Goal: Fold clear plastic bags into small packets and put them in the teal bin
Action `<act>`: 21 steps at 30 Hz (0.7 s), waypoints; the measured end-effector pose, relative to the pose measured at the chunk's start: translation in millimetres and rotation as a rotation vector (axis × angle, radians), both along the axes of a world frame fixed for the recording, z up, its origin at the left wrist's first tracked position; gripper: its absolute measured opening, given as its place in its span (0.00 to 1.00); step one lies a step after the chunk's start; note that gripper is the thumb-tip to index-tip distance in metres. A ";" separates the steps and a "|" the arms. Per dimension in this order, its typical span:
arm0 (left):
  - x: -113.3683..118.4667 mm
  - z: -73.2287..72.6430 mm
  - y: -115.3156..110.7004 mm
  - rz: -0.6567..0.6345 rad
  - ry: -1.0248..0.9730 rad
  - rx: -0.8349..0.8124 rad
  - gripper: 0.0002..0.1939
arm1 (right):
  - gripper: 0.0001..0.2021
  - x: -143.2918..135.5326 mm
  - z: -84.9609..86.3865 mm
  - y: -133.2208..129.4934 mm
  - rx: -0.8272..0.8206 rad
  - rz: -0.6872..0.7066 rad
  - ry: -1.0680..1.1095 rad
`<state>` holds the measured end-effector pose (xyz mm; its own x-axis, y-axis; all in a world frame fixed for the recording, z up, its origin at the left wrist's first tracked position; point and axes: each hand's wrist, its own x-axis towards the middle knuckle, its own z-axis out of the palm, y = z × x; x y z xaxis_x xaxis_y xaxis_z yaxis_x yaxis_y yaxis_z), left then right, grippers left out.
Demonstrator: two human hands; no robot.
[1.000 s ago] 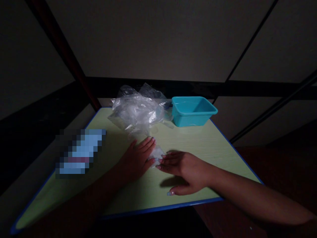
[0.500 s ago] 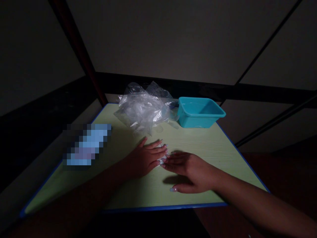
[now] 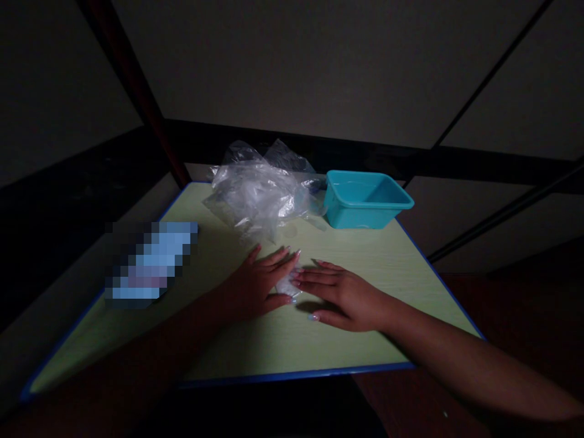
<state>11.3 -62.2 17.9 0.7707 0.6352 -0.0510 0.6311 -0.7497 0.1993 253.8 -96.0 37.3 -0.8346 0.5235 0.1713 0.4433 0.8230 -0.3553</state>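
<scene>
From here, the left hand (image 3: pixel 255 289) and right hand (image 3: pixel 349 298) at the table (image 3: pixel 374 255) are bare, as are the forearms (image 3: pixel 433 340) running back past its near edge. The fingernails (image 3: pixel 299 252) look longish and glossy, pale, the thumbnails (image 3: pixel 313 317) faintly bluish; finer detail gets lost in the dimness.
</scene>
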 end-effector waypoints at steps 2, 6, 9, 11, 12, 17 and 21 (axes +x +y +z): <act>-0.8 -1.7 0.3 0.012 -0.001 0.015 0.40 | 0.28 -1.7 -3.4 2.2 -0.047 0.017 -0.038; -3.0 -5.3 1.4 -0.015 -0.039 0.046 0.40 | 0.31 -4.9 -7.3 5.0 -0.087 0.053 -0.077; -2.7 -5.5 1.6 -0.027 -0.056 0.052 0.40 | 0.34 -6.2 -7.4 5.6 -0.109 0.048 -0.138; -1.5 -4.9 1.5 -0.023 -0.054 0.050 0.40 | 0.36 -6.5 -7.0 5.6 -0.117 0.043 -0.165; -0.8 -4.6 1.5 -0.022 -0.053 0.048 0.40 | 0.36 -6.6 -6.8 5.5 -0.118 0.043 -0.174; -3.6 -4.4 3.3 -0.057 -0.121 0.064 0.39 | 0.39 -6.9 -6.3 4.7 -0.120 0.046 -0.199; -13.5 -0.9 5.6 -0.177 -0.364 0.124 0.35 | 0.40 -7.4 -4.9 3.8 -0.124 0.028 -0.206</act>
